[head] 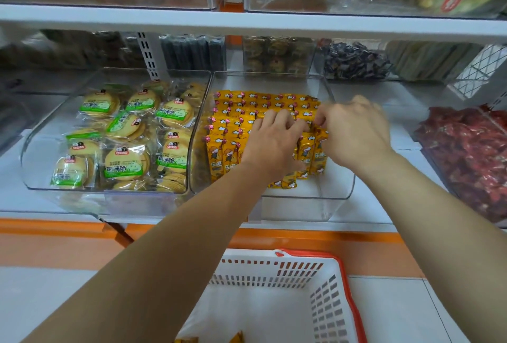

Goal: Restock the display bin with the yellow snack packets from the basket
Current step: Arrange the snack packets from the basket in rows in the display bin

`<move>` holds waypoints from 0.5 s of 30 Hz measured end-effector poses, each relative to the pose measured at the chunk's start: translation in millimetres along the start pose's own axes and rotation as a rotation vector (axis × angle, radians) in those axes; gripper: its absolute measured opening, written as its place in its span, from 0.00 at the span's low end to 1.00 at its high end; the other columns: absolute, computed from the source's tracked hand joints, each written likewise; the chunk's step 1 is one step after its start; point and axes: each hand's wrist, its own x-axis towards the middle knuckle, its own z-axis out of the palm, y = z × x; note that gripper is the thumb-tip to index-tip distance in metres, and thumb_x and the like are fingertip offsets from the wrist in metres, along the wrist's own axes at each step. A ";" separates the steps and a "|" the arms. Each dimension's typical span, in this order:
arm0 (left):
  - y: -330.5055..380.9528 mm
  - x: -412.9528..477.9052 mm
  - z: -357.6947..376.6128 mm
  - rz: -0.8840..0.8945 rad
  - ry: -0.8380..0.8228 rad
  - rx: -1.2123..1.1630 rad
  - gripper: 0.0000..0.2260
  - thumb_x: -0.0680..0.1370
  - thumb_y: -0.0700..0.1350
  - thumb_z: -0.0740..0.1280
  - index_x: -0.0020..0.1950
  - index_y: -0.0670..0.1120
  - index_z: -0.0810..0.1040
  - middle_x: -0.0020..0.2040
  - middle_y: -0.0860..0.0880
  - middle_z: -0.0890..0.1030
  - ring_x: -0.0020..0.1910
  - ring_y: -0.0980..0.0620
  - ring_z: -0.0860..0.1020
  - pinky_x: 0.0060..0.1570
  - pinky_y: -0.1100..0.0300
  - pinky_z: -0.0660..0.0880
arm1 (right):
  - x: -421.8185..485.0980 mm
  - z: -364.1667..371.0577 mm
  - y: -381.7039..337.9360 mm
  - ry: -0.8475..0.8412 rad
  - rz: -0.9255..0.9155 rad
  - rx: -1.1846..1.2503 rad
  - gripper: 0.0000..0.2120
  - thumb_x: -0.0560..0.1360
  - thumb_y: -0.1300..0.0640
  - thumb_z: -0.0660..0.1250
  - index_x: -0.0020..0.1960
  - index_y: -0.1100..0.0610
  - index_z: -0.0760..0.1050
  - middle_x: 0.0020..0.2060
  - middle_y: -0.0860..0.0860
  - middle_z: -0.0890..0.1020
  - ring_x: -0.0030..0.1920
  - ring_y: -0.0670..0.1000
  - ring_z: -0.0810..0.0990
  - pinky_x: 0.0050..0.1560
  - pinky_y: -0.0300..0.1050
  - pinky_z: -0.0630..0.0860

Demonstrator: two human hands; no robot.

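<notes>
On the white shop shelf (370,213), the clear display bin (340,192) held rows of yellow snack packets (236,123). Near its front right corner, the left hand (271,139) and right hand (354,131) curled their fingers around upright packets. Below, the basket (329,301) held a few more at its near edge.

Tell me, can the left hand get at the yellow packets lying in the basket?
Probably yes: the basket is open-topped below the arms, nothing covers its leftover packets. The left hand must first let go of the bin packets it grips.
</notes>
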 end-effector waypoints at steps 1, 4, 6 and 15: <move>0.4 0.2 -0.1 -0.010 -0.003 0.025 0.36 0.66 0.63 0.78 0.68 0.52 0.72 0.62 0.48 0.73 0.62 0.45 0.69 0.60 0.51 0.69 | -0.2 -0.2 -1.9 0.004 0.014 -0.063 0.13 0.69 0.61 0.70 0.51 0.48 0.79 0.43 0.52 0.83 0.55 0.58 0.76 0.53 0.50 0.69; 0.0 1.4 -2.7 -0.015 -0.019 0.085 0.41 0.65 0.67 0.77 0.72 0.52 0.67 0.65 0.47 0.72 0.63 0.45 0.71 0.62 0.50 0.70 | -2.1 -0.8 -3.0 -0.058 0.039 -0.113 0.09 0.70 0.60 0.70 0.47 0.48 0.81 0.41 0.52 0.82 0.53 0.58 0.78 0.50 0.48 0.69; -1.2 2.8 -4.6 0.023 -0.062 0.095 0.41 0.68 0.68 0.75 0.75 0.54 0.65 0.70 0.47 0.71 0.68 0.44 0.70 0.65 0.47 0.69 | -3.4 -2.4 -1.8 -0.131 0.030 -0.074 0.07 0.71 0.58 0.70 0.47 0.48 0.81 0.41 0.52 0.81 0.49 0.58 0.78 0.44 0.45 0.68; -15.2 7.0 -19.2 0.250 -0.287 0.276 0.42 0.75 0.71 0.65 0.82 0.57 0.51 0.83 0.47 0.55 0.79 0.42 0.58 0.77 0.44 0.59 | -24.5 -3.5 19.9 -0.074 -0.083 0.284 0.21 0.74 0.46 0.70 0.66 0.45 0.75 0.62 0.49 0.73 0.64 0.56 0.73 0.55 0.51 0.74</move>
